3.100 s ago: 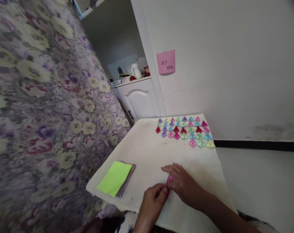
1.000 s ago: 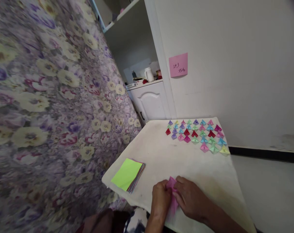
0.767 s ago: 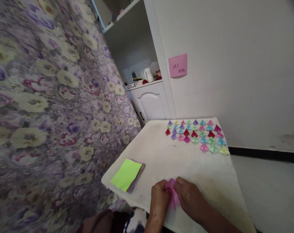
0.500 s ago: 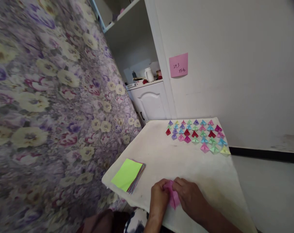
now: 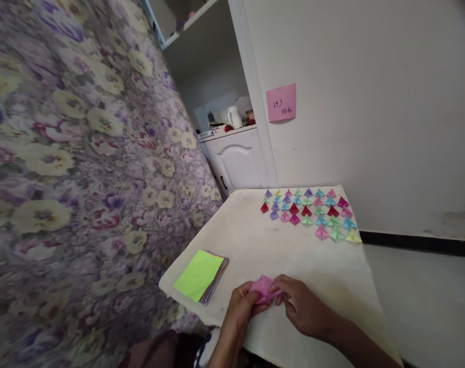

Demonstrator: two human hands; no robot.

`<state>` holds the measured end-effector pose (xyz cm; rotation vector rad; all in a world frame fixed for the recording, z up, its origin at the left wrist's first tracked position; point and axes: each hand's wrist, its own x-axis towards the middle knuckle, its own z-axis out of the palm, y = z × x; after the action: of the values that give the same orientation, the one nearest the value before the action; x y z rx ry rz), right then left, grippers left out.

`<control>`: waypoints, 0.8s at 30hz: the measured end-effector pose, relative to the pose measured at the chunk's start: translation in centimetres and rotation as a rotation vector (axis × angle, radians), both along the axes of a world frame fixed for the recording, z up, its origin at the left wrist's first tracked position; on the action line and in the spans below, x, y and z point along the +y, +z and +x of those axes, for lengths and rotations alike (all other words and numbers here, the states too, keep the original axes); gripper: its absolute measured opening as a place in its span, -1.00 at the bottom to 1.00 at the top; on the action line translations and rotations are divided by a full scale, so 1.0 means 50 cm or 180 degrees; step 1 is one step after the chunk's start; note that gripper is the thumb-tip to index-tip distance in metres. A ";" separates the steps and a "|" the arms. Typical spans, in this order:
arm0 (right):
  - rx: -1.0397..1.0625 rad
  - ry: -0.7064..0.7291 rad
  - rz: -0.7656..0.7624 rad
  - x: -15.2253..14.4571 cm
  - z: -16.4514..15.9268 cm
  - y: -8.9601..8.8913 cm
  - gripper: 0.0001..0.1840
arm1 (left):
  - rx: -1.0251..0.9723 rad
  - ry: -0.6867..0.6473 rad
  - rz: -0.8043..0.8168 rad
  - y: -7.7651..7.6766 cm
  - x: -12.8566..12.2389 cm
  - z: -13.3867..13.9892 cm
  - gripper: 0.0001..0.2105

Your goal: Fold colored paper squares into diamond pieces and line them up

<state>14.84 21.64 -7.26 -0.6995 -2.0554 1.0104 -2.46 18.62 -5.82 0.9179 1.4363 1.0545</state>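
Note:
A folded piece of pink paper (image 5: 262,287) is held up over the front part of the table, between my hands. My left hand (image 5: 243,302) pinches it from the left, thumb on top and fingers beneath. At its right edge, my right hand (image 5: 295,301) grips the paper between thumb and fingertips. The exact folds are partly hidden by my fingers. To the left of my hands lies a stack of coloured paper squares (image 5: 200,276), with a bright green sheet on top.
Several small folded paper pieces (image 5: 306,210) in many colours stand in rows at the table's far right. The cream table (image 5: 243,250) borders a floral curtain (image 5: 102,179) on the left and a wall with a pink note (image 5: 281,103) behind. A white cabinet (image 5: 236,158) stands back left.
The pink paper has been lifted and turned from upright to more sideways. My left hand has shifted its grip beneath it, and my right hand's fingers have moved to its right edge.

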 end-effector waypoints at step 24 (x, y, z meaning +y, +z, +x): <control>0.1328 -0.0109 -0.2055 0.037 -0.001 -0.010 -0.75 | -0.0191 -0.0037 -0.0009 0.018 -0.002 0.051 -0.66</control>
<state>14.79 23.48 -7.75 -0.7523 -1.3479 1.6656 0.09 18.53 -4.91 0.8844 1.3810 1.0627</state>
